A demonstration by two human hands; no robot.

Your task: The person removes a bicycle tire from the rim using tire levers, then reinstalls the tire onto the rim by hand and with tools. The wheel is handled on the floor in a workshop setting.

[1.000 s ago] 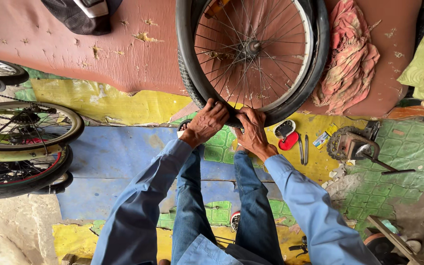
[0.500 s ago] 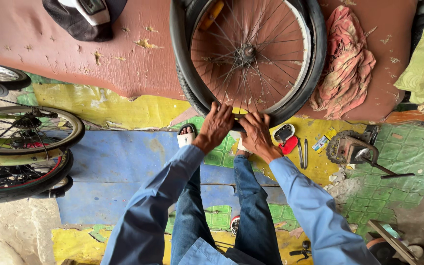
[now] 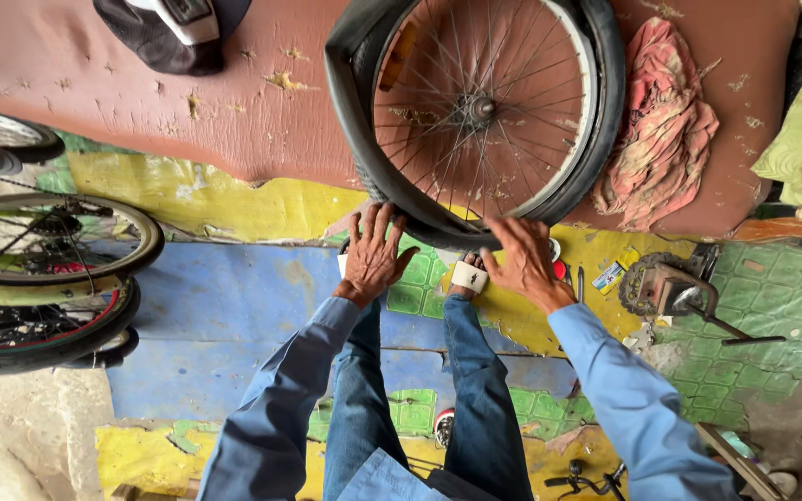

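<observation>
A spoked bicycle wheel (image 3: pixel 480 111) with a black tyre (image 3: pixel 353 139) stands upright against a worn reddish-brown seat cushion (image 3: pixel 187 102). My left hand (image 3: pixel 373 255) presses flat on the tyre's lower left edge, fingers spread. On the lower right edge of the tyre lies my right hand (image 3: pixel 523 262), fingers curled over the rubber. The tyre's left side bulges loose from the rim. Both sleeves are blue, and my jeans-clad legs and sandalled feet (image 3: pixel 468 276) are below the wheel.
A bicycle (image 3: pixel 39 278) lies at the left. A pink rag (image 3: pixel 661 130) lies on the cushion, a dark cap (image 3: pixel 174 32) at the top. A chainring tool (image 3: pixel 666 288) and small items lie on the painted floor at the right.
My hands have moved apart along the tyre's bottom edge, and the wheel has shifted slightly right and up in view. The tyre's left side now stands further off the rim.
</observation>
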